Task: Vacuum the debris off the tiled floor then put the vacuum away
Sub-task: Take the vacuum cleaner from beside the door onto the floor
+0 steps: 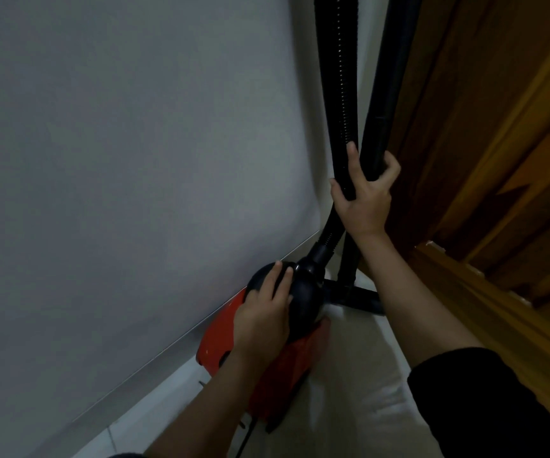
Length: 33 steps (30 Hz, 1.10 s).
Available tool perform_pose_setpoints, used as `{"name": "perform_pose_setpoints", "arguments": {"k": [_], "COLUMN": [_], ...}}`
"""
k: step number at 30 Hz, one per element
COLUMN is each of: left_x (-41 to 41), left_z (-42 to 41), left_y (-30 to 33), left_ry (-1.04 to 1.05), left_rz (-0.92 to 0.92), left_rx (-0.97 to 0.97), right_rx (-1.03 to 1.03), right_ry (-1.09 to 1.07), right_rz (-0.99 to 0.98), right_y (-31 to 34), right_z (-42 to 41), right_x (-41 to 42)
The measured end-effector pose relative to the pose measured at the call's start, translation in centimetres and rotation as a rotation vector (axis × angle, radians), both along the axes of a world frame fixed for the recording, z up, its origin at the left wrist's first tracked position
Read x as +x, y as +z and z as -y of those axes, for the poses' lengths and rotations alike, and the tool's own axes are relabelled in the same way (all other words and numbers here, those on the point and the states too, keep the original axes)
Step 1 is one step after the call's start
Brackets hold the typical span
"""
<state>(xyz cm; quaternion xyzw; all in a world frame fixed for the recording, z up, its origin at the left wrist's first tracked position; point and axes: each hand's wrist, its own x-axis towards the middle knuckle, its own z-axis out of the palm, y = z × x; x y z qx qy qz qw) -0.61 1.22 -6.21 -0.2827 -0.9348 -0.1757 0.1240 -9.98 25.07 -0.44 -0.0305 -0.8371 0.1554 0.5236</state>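
Hands first: left hand (pixel 262 312) lies flat-fingered on the vacuum (pixel 267 352) at six o'clock by the wall (pixel 118 143); right hand (pixel 364 190) grips hose (pixel 341 110) and wand (pixel 389 94) at two o'clock. Released carelessly, the wand might topple against the door (pixel 498 127).

grey wall (pixel 118 160), pale tiled floor (pixel 349 375), wooden door (pixel 498 127)
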Motion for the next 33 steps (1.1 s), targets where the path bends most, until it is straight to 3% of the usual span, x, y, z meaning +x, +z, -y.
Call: {"name": "perform_pose_setpoints", "arguments": {"k": [10,26,33], "left_x": [-0.5,-0.3,1.3], "left_z": [0.5,2.0,2.3], "left_y": [0.6,1.3,8.1], "left_ry": [-0.094,-0.194,-0.098], "left_rz": [0.164,0.163,0.350], "left_rx": [0.057,0.174,0.168], "right_rx": [-0.102,-0.025,-0.051], "right_ry": [-0.017,-0.055,-0.093], "right_rz": [0.015,-0.036,0.016], "right_y": [0.6,1.6,7.8], "right_z": [0.6,0.7,1.6], "right_x": [1.3,3.2,5.1]}}
